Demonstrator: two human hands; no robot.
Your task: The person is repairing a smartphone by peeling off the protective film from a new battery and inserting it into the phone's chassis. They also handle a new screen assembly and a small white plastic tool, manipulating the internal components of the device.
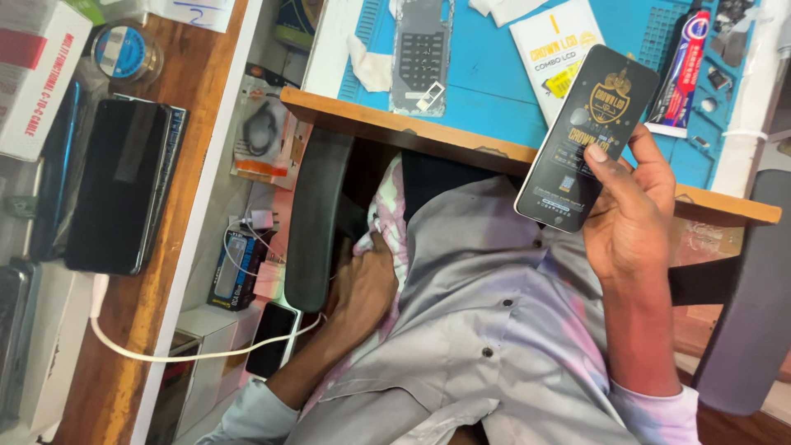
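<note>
Above the blue mat (494, 74), right hand (630, 218) grips black phone screen (587, 136).

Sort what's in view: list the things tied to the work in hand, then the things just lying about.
In hand:
right hand gripping the black screen panel
bare phone frame on the blue mat
glue tube
white packet

Lying about:
left hand, resting at the shirt
dark tablet
white cable
tape roll

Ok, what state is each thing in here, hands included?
Right hand: gripping a black screen panel, tilted, above the desk edge.
Left hand: empty, resting at the shirt.
Phone frame: lying flat on blue mat, bare.
Glue tube: lying capped.
</note>
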